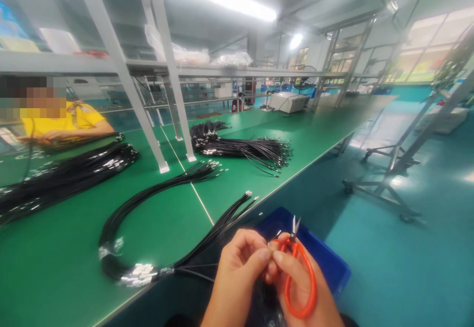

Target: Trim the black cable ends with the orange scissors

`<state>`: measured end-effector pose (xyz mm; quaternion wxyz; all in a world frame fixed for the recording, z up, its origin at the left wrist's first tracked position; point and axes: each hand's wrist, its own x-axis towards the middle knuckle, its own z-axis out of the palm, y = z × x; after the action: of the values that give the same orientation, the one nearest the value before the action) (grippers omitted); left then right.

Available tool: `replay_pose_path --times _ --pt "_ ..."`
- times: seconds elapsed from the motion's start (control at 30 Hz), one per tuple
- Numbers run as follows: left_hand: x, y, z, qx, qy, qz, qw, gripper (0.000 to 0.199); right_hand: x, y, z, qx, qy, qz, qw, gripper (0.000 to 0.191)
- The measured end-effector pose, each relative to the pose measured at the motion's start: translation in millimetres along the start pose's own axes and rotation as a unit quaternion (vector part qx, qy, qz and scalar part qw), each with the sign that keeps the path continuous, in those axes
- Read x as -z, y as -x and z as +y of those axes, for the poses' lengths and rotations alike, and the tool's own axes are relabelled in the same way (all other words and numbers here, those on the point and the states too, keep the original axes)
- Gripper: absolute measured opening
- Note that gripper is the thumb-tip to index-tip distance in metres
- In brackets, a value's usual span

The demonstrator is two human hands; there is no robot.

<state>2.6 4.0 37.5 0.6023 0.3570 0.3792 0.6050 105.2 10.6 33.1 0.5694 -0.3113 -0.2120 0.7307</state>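
My left hand point(242, 263) and my right hand point(309, 282) meet fingertip to fingertip above a blue bin. A pair of scissors point(304, 287) with orange-red handles hangs in my right hand, its blades pointing up and slightly apart. The fingers of my left hand are pinched; a thin dark cable end point(278, 234) pokes out between the hands, but the pinched spot itself is mostly hidden. Black cables point(129, 208) lie curved in a bundle on the green table, bound with clear wrap. A few strands run from it behind my left wrist.
The blue bin point(333, 263) sits below the edge of the green table point(166, 233). More black cable bundles point(240, 148) lie farther back, with a large pile point(66, 174) at left. Metal shelf posts point(174, 80) rise from the table. A person in yellow point(83, 117) sits across, handling cables.
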Motion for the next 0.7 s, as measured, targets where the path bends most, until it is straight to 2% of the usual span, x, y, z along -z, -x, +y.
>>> replay_pose_path --times 0.07,0.13,0.2,0.27,0.3,0.33,0.37,0.43,0.47,0.53,0.6,0.7 --pt "6.0 -0.5 0.2 -0.038 -0.087 0.026 0.995 0.012 -0.6 -1.0 -0.9 0.002 -0.003 0.002 1.0 0.017" --pt "13.2 0.7 1.7 -0.121 -0.228 0.075 0.963 0.004 -2.1 -2.1 -1.6 0.01 -0.008 0.013 1.0 0.018" --pt "19.5 3.0 3.4 -0.24 -0.398 0.103 0.879 0.014 -4.8 -2.6 -1.8 0.014 -0.018 0.023 0.999 0.02" --pt "24.1 4.8 4.3 -0.326 -0.513 0.095 0.788 0.025 -8.5 -2.3 -1.8 0.01 -0.029 0.021 0.999 0.023" --pt "25.8 5.2 4.4 -0.351 -0.543 0.087 0.758 0.027 -10.4 -1.8 -1.8 0.006 -0.033 0.019 0.999 0.023" --pt "27.1 5.3 4.7 -0.365 -0.556 0.088 0.741 0.026 -12.1 -1.2 -1.9 0.003 -0.033 0.019 0.999 0.023" --pt "28.0 5.4 5.2 -0.367 -0.557 0.095 0.739 0.024 -13.5 -0.7 -1.9 0.002 -0.032 0.022 0.999 0.022" --pt "28.8 5.6 7.6 -0.343 -0.536 0.105 0.764 0.021 -15.1 -0.1 -1.5 0.007 -0.033 0.028 0.999 0.021" --pt "28.5 6.1 9.3 -0.314 -0.516 0.098 0.791 0.02 -15.3 -0.2 -1.0 0.009 -0.031 0.028 0.999 0.021" --pt "26.6 7.7 12.6 -0.225 -0.456 0.051 0.86 0.02 -14.5 -1.1 1.3 0.019 -0.032 0.018 0.999 0.019" --pt "23.6 9.3 13.6 -0.137 -0.384 -0.009 0.913 0.016 -13.0 -2.6 4.5 0.029 -0.032 0.012 0.999 0.017" --pt "20.7 9.7 10.3 -0.076 -0.307 -0.036 0.948 0.011 -11.5 -3.7 7.3 0.035 -0.028 0.006 0.999 0.017"
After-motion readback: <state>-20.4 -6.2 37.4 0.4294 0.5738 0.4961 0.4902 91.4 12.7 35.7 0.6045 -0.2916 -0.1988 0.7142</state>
